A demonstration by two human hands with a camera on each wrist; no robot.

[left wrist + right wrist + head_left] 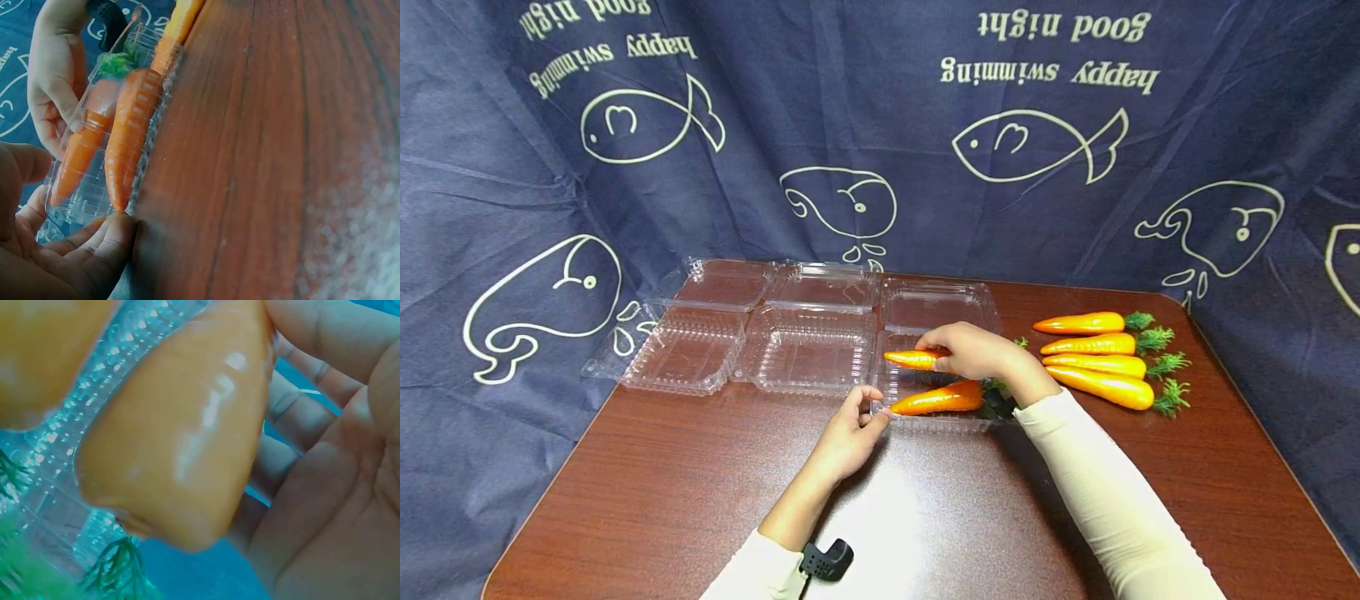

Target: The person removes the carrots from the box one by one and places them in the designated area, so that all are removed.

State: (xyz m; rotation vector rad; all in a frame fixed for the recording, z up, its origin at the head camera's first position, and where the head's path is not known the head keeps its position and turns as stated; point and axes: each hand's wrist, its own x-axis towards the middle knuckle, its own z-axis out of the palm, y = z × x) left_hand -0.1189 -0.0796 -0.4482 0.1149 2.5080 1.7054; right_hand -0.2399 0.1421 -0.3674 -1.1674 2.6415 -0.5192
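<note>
My right hand (pixel 973 350) grips an orange toy carrot (pixel 912 359) with a green leafy top, over the back part of a clear plastic container (pixel 932 425). Close up in the right wrist view, the carrot's thick end (pixel 175 437) shows beside the curled fingers (pixel 294 412). A second carrot (pixel 940 400) lies along the container's near side, its tip pointing left. At the container's left end, my left hand (pixel 846 437) holds the near corner between thumb and fingers. The left wrist view shows both carrots through the clear wall.
Several more carrots (pixel 1097 375) lie side by side on the brown table (pixel 700 483) to the right. Two more open clear containers, one in the middle (pixel 808 387) and one at left (pixel 673 387), stand in the row. A blue printed cloth (pixel 880 100) hangs behind.
</note>
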